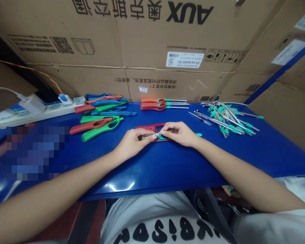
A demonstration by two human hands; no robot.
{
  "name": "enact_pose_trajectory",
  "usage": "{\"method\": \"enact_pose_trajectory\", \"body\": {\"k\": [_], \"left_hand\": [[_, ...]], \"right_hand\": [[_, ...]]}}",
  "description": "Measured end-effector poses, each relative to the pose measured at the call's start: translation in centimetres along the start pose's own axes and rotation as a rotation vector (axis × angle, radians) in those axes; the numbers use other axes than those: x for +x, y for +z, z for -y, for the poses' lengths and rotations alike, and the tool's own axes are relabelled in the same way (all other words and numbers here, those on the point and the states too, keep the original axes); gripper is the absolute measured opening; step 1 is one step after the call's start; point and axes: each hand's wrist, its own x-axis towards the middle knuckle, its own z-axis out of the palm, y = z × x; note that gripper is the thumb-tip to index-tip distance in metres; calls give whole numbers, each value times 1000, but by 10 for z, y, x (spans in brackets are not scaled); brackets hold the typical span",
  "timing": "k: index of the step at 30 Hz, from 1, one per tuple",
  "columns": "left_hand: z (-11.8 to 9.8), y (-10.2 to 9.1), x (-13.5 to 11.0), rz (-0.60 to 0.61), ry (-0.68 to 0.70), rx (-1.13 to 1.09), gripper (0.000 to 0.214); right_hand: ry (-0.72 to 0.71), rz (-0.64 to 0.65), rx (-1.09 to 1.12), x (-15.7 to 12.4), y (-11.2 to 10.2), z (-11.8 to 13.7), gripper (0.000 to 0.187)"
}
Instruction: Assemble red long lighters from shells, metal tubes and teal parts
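Observation:
A red lighter handle shell (pixel 142 127) lies on the blue table, with both hands over it. My left hand (pixel 132 142) is closed around a clear lighter tank (pixel 148 136), which lies across the shell. Thumb and fingers of my right hand (pixel 180 133) pinch together at the tank's right end; what exactly they grip there is too small to make out. Under my right fingers shows a green trigger piece (pixel 162 137). A green tip (pixel 198 135) sticks out to the right beyond my right hand.
Several coloured handle shells (pixel 101 128) lie at left, near a white power strip (pixel 56 107). Orange and red lighters with metal rods (pixel 154 104) lie at the back. Right of them is a pile of metal rods with green parts (pixel 228 118). A cardboard wall (pixel 104 67) closes the back.

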Motion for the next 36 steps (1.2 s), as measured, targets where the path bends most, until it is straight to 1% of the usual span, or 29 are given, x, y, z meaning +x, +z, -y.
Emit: {"method": "enact_pose_trajectory", "body": {"k": [4, 8, 17, 20, 24, 28, 33, 36], "left_hand": [[1, 1, 1, 0, -8, -52, 34], [1, 1, 1, 46, -3, -63, 32], [-3, 5, -2, 44, -27, -23, 34], [-3, 5, -3, 47, -23, -9, 34], [2, 2, -1, 41, -6, -19, 34], [5, 2, 1, 33, -8, -28, 35], [-2, 5, -2, 21, -19, -24, 34], [-6, 7, -3, 5, -21, -42, 32]], "right_hand": [[10, -6, 6, 0, 1, -1, 35], [-5, -26, -8, -1, 2, 2, 34], [25, -72, -48, -2, 11, 7, 42], [46, -58, -8, -2, 11, 9, 45], [113, -14, 57, 0, 6, 12, 46], [158, -28, 113, 1, 4, 13, 45], [146, -47, 181, 1, 6, 11, 45], [124, -50, 174, -1, 7, 9, 45]]}}
